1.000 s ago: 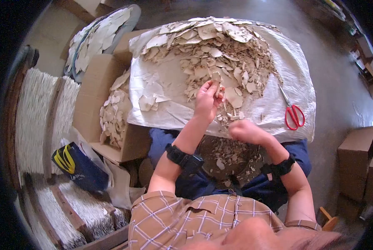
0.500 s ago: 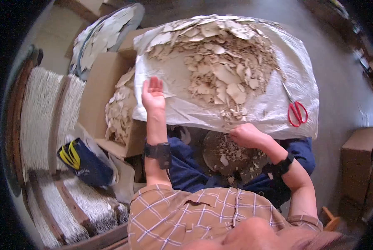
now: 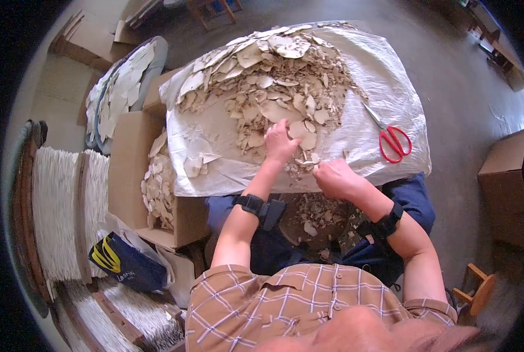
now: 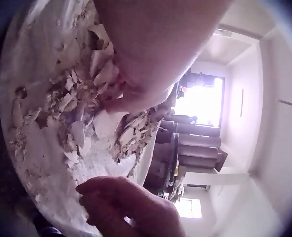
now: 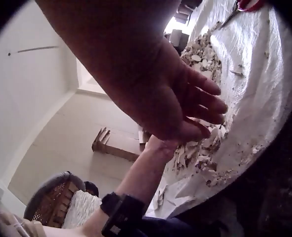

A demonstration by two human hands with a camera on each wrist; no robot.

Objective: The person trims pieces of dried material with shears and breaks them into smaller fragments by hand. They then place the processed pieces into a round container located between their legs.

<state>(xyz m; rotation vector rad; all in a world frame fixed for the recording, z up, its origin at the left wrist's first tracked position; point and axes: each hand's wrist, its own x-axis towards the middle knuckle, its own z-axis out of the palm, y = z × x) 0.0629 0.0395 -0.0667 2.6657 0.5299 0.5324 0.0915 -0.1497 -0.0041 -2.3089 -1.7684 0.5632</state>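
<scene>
In the head view my left hand (image 3: 280, 144) reaches over the near side of a heap of pale, thin, dried flakes (image 3: 276, 110). Its thumb is spread from the fingers, and the fingertips are right at a broad flake (image 4: 106, 123) in the left wrist view. My right hand (image 3: 336, 178) stays near the front edge of the white plastic sheet (image 3: 391, 70), beside small crumbs. Loosely curled fingers (image 5: 205, 104) show on it in the right wrist view, with nothing visible between them. Red-handled scissors (image 3: 395, 144) lie to the right of the heap.
A cardboard box (image 3: 134, 170) with more flakes stands left of the sheet. Behind it is a round tray (image 3: 156, 61) of large flakes. A blue bag (image 3: 130, 264) sits by white stacks (image 3: 57, 211). Below the sheet, a container (image 3: 300, 226) holds bits. Brown cartons (image 3: 505, 182) stand right.
My left hand first pinched a flake over the heap, then was open at the sheet's left side near the box, and is now back at the heap without that flake. The right hand stayed near the edge.
</scene>
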